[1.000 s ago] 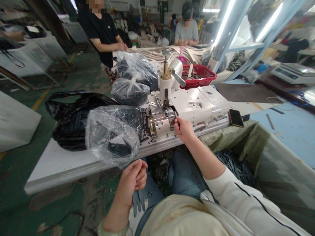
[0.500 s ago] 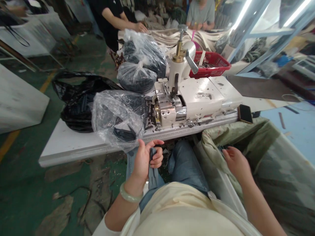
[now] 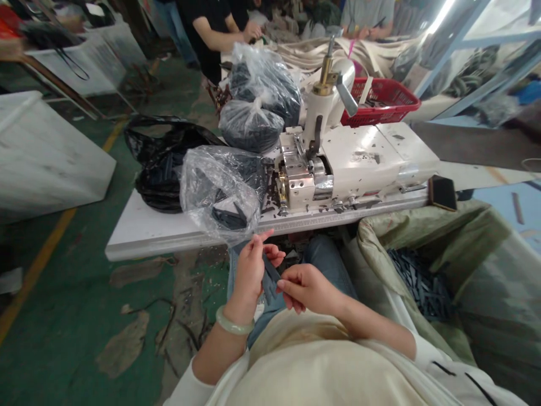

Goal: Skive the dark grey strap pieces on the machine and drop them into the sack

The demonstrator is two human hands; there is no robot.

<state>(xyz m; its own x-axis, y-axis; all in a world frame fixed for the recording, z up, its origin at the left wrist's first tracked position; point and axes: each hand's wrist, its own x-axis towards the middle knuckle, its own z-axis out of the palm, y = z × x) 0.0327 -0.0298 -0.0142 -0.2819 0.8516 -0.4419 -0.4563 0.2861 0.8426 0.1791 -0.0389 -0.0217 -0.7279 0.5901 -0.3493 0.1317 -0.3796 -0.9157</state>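
Both hands meet over my lap, below the table edge. My left hand is closed around a few dark grey strips that stand up between its fingers. My right hand pinches the same strips from the right. A pale bangle sits on my left wrist. Just above the hands, a clear plastic bag with more dark strips hangs over the edge of the white table. The white machine with a brass post stands on the table right of that bag.
A large green sack holding dark strips stands open at my right. Two tied clear bags, a black bag and a red basket lie further back. A phone rests on the table's right end. Two people work at the far table.
My right hand left the machine, passed over the green sack, then came to the lap. My left hand rose with the strips, and both hands now hold them together.
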